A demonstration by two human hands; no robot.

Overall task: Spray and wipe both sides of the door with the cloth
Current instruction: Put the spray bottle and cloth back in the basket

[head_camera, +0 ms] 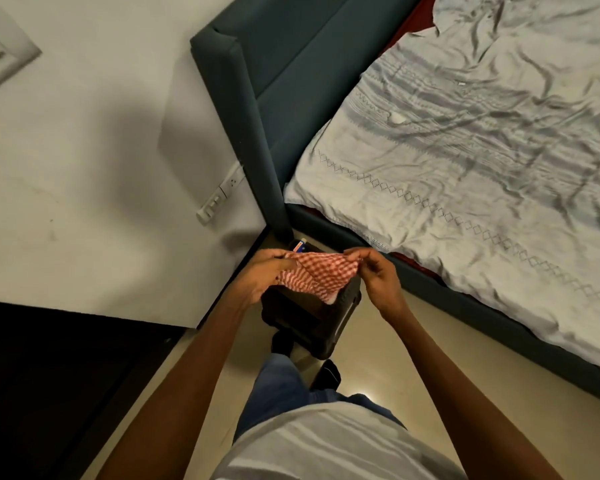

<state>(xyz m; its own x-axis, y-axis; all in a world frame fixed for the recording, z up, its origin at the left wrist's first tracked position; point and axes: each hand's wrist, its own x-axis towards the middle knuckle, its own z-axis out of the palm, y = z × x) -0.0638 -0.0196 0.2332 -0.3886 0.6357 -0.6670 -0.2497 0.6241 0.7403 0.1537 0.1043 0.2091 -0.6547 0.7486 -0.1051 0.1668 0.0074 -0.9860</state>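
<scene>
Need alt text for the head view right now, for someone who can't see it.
Both hands hold a red-and-white checked cloth stretched between them, left hand gripping one end, right hand pinching the other, above a black case on the floor. A bed with a rumpled grey sheet lies to the right.

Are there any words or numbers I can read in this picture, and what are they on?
None can be read.
Small red, blue and white object on the floor behind the checked cloth: it may carry print, but it is too small and blurred.
Wall switch panel: no readable marks.
</scene>
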